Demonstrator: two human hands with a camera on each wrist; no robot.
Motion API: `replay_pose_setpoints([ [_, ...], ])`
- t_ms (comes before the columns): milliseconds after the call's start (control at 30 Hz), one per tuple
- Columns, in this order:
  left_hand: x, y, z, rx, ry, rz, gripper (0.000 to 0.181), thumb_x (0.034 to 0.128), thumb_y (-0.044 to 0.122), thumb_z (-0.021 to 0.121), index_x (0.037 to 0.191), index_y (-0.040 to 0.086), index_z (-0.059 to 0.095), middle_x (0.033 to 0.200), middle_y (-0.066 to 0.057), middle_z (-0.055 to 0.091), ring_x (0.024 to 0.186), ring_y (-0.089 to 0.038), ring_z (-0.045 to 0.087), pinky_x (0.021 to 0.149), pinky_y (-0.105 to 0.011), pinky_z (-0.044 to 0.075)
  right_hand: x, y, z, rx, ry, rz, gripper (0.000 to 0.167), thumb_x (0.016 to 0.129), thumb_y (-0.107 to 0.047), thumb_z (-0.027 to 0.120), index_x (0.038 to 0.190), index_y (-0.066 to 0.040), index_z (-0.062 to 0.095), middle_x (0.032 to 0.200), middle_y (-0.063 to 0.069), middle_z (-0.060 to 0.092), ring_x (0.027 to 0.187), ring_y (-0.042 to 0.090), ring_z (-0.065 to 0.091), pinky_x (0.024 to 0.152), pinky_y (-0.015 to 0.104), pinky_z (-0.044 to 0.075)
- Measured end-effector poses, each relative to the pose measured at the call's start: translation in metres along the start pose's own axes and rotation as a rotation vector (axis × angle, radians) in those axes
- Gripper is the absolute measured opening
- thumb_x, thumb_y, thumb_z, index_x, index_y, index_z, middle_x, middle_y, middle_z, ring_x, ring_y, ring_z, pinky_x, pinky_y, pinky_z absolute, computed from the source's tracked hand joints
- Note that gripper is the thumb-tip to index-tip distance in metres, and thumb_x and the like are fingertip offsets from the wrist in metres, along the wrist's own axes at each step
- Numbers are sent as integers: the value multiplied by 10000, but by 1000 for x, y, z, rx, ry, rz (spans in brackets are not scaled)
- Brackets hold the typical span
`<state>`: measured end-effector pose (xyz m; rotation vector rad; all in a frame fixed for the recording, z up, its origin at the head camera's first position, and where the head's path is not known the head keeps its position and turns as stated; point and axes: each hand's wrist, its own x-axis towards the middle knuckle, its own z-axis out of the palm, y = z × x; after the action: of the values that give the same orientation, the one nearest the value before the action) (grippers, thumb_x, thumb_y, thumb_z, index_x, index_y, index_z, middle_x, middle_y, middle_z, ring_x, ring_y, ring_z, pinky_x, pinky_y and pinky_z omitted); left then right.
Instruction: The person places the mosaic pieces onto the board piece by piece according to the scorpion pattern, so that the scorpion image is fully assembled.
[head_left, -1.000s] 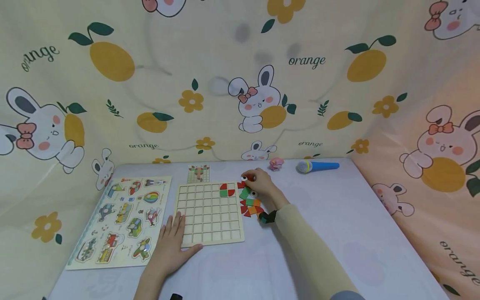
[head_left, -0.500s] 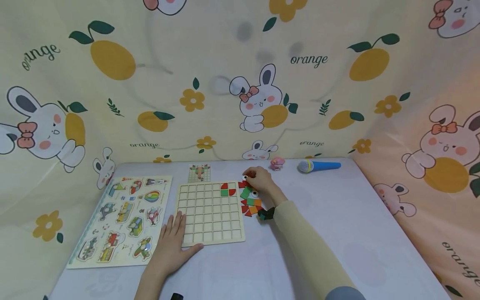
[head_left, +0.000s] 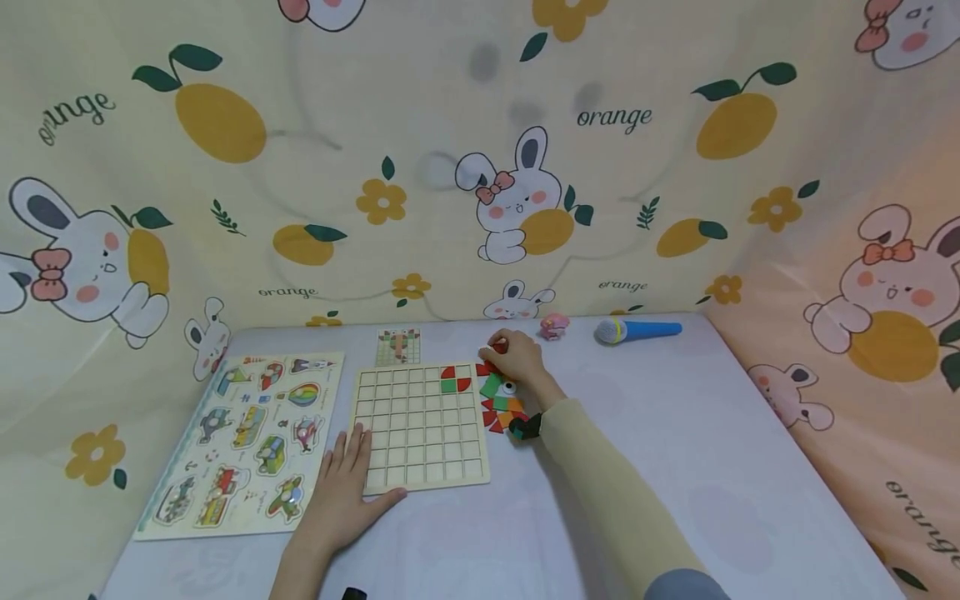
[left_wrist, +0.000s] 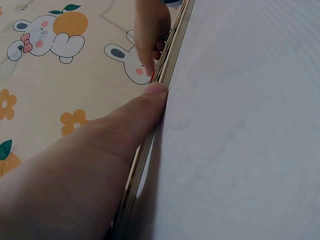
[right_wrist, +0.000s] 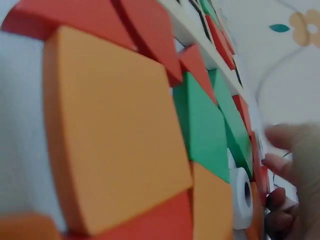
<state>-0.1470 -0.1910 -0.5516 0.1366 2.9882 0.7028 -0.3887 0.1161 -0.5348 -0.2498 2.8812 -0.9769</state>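
Note:
A wooden grid board (head_left: 408,433) holds red quarter pieces (head_left: 463,384) and a green square (head_left: 448,387) at its upper right. My left hand (head_left: 337,504) rests with spread fingers on its lower left edge; in the left wrist view, the thumb of that hand (left_wrist: 115,135) touches the board's side (left_wrist: 175,52). Beyond the board's right edge my right hand (head_left: 521,360) pinches a small red piece (head_left: 500,344) above the loose pieces (head_left: 501,404). The right wrist view shows an orange square (right_wrist: 120,130) close up, a white eye piece (right_wrist: 242,197) and the right hand's fingers (right_wrist: 295,170).
A picture puzzle board (head_left: 247,446) lies at the left. Behind the grid board is a small pattern card (head_left: 398,347). A pink figure (head_left: 553,326) and a blue toy microphone (head_left: 637,332) lie at the back. A black object (head_left: 354,594) shows at the front edge.
The right hand has shifted slightly left, and the eye piece that showed by its fingertips is no longer visible. A red piece now shows more plainly between the fingers. The left hand has stayed put.

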Motion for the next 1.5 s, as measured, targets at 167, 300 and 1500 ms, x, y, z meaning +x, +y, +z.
replay_pose_setpoints([
  [167, 0, 1, 0, 4, 4, -5, 1193, 895, 763, 652, 1651, -58, 232, 1754, -231, 118, 1618, -492, 43, 1285, -677, 91, -2, -2, 0, 3, 17, -18, 432, 967, -292, 660, 1389, -214, 716, 1252, 171, 644, 1116, 332, 562, 1040, 552, 407],
  [300, -1, 0, 0, 8, 4, -9, 1196, 893, 768, 649, 1652, -58, 232, 1755, -232, 120, 1618, -493, 42, 1286, -677, 87, -3, -1, 0, 3, -6, -31, 359, 1010, -279, 668, 1354, -219, 746, 1237, 168, 620, 1111, 326, 545, 1029, 528, 420],
  [1500, 1, -3, 2, -17, 20, 12, 1181, 896, 762, 649, 1656, -46, 242, 1759, -217, 128, 1623, -478, 52, 1291, -664, 87, 17, -7, 13, -62, -78, -131, 385, 1009, -458, 707, 1328, -241, 723, 1298, 136, 571, 1217, 329, 471, 1104, 625, 312],
])
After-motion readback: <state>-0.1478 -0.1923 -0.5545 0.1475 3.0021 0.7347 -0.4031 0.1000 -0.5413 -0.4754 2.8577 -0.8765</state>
